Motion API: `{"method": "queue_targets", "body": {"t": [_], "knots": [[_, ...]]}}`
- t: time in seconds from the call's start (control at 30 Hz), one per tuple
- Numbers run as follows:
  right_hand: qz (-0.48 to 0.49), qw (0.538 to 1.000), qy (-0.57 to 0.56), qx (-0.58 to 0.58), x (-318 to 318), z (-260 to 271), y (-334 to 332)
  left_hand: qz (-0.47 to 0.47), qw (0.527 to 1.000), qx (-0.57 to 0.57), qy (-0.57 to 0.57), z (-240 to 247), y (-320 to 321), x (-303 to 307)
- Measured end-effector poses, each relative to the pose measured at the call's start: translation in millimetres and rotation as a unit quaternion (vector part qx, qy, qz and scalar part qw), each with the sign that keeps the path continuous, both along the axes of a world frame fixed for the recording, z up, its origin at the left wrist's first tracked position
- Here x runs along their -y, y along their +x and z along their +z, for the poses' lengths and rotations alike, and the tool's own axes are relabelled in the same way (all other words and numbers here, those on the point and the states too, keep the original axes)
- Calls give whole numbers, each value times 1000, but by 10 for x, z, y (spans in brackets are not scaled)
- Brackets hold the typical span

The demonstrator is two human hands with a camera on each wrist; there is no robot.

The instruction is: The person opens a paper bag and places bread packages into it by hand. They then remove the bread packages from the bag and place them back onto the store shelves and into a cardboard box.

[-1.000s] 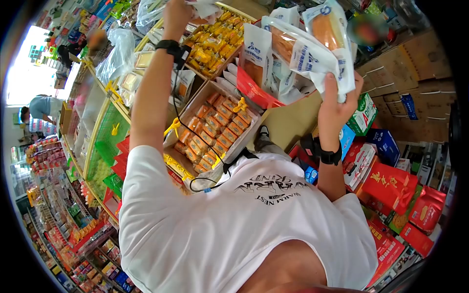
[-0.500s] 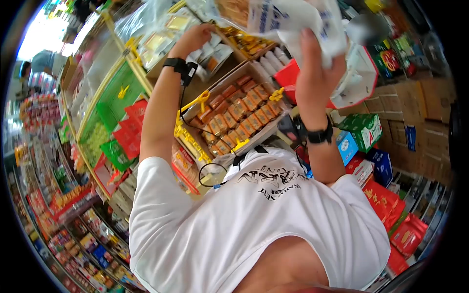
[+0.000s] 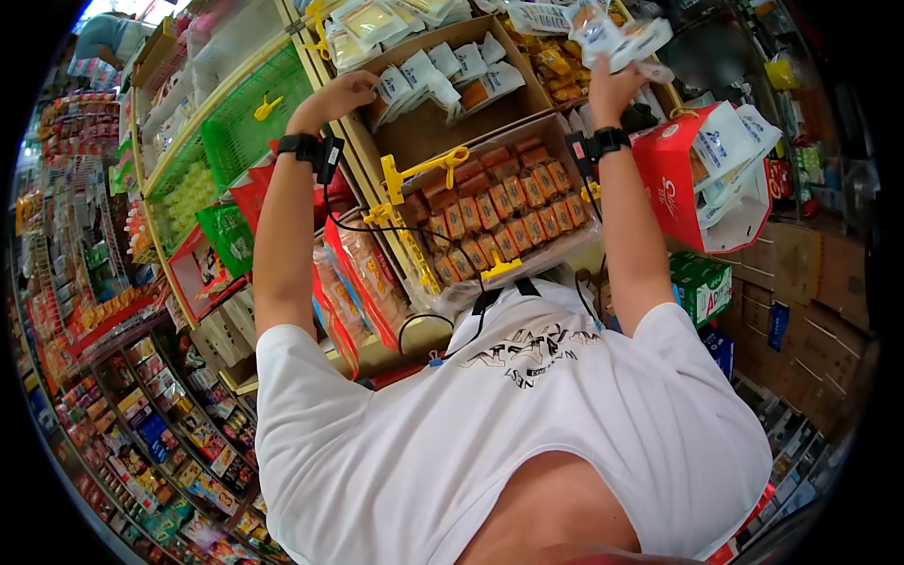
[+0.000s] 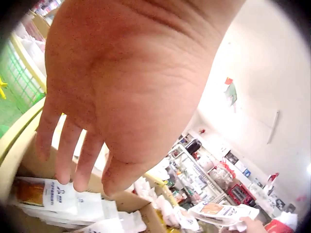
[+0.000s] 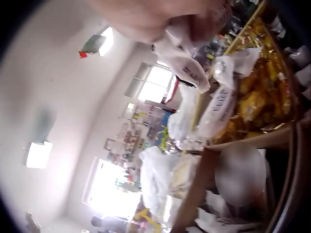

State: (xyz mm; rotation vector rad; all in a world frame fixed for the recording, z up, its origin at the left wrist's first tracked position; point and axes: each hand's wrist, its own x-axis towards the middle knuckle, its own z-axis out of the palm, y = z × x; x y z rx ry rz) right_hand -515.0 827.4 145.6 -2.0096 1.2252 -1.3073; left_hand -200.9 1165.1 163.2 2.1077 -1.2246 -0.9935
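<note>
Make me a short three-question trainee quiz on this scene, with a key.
1. True or false: the left hand is gripping a yellow clip.
2. What does the right hand hold? A) white packets B) a green box C) a black cable
3. Fill in: the red bag is nearer the ____ hand.

Key: 1. False; 2. A; 3. right

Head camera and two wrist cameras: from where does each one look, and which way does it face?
Head: worn on the head, looking forward and down; shows the shirt, arms, left hand and right hand.
Left wrist: on that wrist, facing past the left hand to a carton of white packets and the room.
Right wrist: on that wrist, facing past the right hand to yellow packets and windows.
Head and left wrist views share that carton.
</note>
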Motion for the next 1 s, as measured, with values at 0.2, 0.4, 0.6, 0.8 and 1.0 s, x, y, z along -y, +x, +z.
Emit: {"method": "queue_targets", "body": {"t": [0.2,0.4,0.6,0.8,1.0], "knots": [[242,857,365,-272,-185,-380,-211,-52,993,104,22,-613,205,235],[320,886,267,-203,-656,-353,255,-238,895,374,-45,-753,226,845],[340,900,117,-245,-612,-793,985,-367,804,468,-24,-888,232,1241],[238,864,222,-384,-478,-1301,1494,-383,723,575,-19,-992,145,1266],[277,851,345,-284,-360,-1841,1508,-380,747,545,29,-1135,120,1364]]}}
